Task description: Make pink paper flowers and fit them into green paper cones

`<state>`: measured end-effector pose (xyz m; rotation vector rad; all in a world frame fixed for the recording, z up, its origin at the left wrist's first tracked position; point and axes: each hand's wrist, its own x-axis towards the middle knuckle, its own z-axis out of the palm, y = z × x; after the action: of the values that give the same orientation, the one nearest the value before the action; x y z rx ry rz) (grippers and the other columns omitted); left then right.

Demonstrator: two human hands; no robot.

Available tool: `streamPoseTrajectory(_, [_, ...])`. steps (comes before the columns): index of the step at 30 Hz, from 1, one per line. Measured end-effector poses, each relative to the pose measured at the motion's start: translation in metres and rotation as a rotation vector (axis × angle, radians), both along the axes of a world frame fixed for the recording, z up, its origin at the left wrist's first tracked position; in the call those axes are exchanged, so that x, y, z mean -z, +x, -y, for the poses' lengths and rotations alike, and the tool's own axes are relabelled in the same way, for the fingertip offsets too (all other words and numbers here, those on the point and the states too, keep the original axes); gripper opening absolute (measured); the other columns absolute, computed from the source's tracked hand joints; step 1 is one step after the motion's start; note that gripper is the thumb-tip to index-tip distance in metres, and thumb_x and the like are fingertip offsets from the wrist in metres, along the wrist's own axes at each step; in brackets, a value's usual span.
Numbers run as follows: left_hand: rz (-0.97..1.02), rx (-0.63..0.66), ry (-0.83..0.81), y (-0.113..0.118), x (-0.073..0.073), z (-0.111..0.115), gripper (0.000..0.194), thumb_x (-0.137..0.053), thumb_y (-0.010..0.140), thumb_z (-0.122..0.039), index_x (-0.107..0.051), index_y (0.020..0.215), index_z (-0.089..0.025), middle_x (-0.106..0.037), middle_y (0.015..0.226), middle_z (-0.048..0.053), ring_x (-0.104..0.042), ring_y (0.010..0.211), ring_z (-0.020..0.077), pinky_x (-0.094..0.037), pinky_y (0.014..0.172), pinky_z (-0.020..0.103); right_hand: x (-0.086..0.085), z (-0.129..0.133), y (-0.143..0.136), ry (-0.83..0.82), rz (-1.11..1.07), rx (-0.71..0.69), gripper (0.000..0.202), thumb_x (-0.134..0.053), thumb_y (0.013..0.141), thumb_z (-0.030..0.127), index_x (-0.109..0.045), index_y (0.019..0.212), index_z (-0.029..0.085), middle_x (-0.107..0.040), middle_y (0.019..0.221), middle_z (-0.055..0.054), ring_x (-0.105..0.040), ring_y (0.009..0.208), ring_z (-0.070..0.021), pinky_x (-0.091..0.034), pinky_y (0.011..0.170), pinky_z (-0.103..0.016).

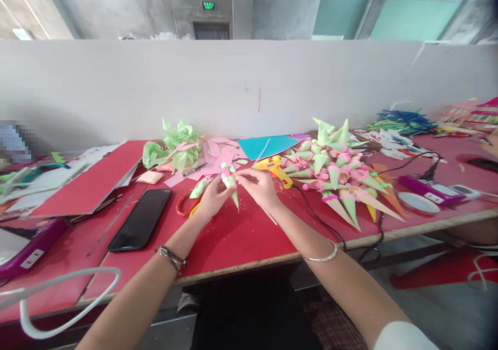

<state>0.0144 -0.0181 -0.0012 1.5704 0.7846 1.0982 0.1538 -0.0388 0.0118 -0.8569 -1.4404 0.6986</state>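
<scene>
Upright in my left hand (216,197) is a small light-green paper cone (235,199), its tip pointing down and pink and pale green bits on its top. The fingers of my right hand (259,185) are pinched close beside the cone's top; what they hold, if anything, is too small to make out. Just behind my right hand lies a yellow hot glue gun (274,168). Red-handled scissors (182,205) and a light-green clump (200,186) are left of my left hand. A large pile of similar green, pink and peach cones (334,168) lies to the right.
A black phone (140,219) lies on the red table (233,243). Behind are crumpled green paper (182,148), pink paper scraps (218,153) and a blue sheet (268,147). Purple power strips (431,190) sit at both sides, with a black cable (315,212) at the front edge.
</scene>
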Motion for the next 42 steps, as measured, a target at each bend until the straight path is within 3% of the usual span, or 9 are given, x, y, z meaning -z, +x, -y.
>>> streamPoseTrajectory(6, [-0.067, 0.071, 0.044, 0.0018, -0.0019, 0.0036, 0.044, -0.06, 0.066, -0.035, -0.048, 0.103, -0.013, -0.061, 0.103, 0.009, -0.058, 0.095, 0.0203, -0.043, 0.085, 0.035, -0.0025, 0.0037, -0.0017, 0.069, 0.184, 0.039, 0.009, -0.057, 0.074, 0.025, -0.065, 0.076, 0.021, -0.059, 0.077, -0.003, -0.056, 0.072, -0.0144, -0.046, 0.062, -0.026])
streamPoseTrajectory(15, [-0.108, 0.073, 0.084, 0.0011, -0.0045, 0.0055, 0.042, -0.056, 0.069, -0.034, -0.048, 0.104, -0.013, -0.061, 0.105, 0.009, -0.057, 0.097, 0.0203, -0.043, 0.086, 0.034, -0.0013, 0.0013, -0.0009, 0.069, 0.132, 0.025, 0.007, -0.057, 0.073, 0.02, -0.063, 0.074, 0.018, -0.055, 0.076, -0.002, -0.054, 0.071, -0.0132, -0.045, 0.061, -0.025])
streamPoseTrajectory(28, [-0.148, 0.05, 0.172, 0.0006, -0.0052, 0.0087, 0.046, -0.055, 0.07, -0.028, -0.045, 0.113, -0.013, -0.059, 0.108, 0.01, -0.057, 0.096, 0.0207, -0.044, 0.085, 0.036, 0.0009, -0.0005, -0.0016, 0.033, 0.068, -0.008, 0.009, -0.055, 0.074, 0.026, -0.059, 0.078, 0.019, -0.058, 0.084, -0.003, -0.056, 0.078, -0.0135, -0.046, 0.07, -0.026])
streamPoseTrajectory(42, [-0.165, 0.07, 0.199, -0.0012, -0.0017, 0.0052, 0.051, -0.054, 0.07, -0.029, -0.042, 0.117, -0.014, -0.057, 0.112, 0.01, -0.055, 0.1, 0.0201, -0.043, 0.087, 0.034, 0.0048, -0.0041, -0.0009, -0.029, 0.095, 0.026, 0.011, -0.053, 0.074, 0.029, -0.054, 0.076, 0.019, -0.057, 0.077, -0.001, -0.054, 0.075, -0.0132, -0.044, 0.066, -0.023])
